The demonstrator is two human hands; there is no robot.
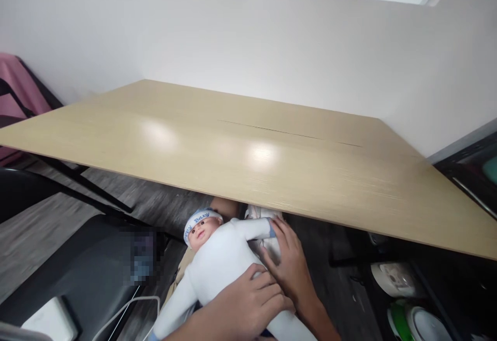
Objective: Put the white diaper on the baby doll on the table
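Note:
A baby doll (223,263) in a white suit with blue cuffs lies on its back across the wearer's lap. Its head, in a white and blue cap (202,219), points up and left. My left hand (254,294) lies across the doll's lower body, its fingers curled over the hip and upper leg. Around the end of the doll's outstretched sleeve is my right hand (289,250), with fingertips at the blue cuff and thumb lower down. The doll's hand there is hidden beneath my fingers. The doll's legs run out of the bottom of the picture.
A wooden table (217,147) spans the view just beyond the doll, its front edge above the lap. At left stands a black chair (93,258) bearing a white box-like object (52,320) and a cable (128,302). Several containers (394,279) sit low at right.

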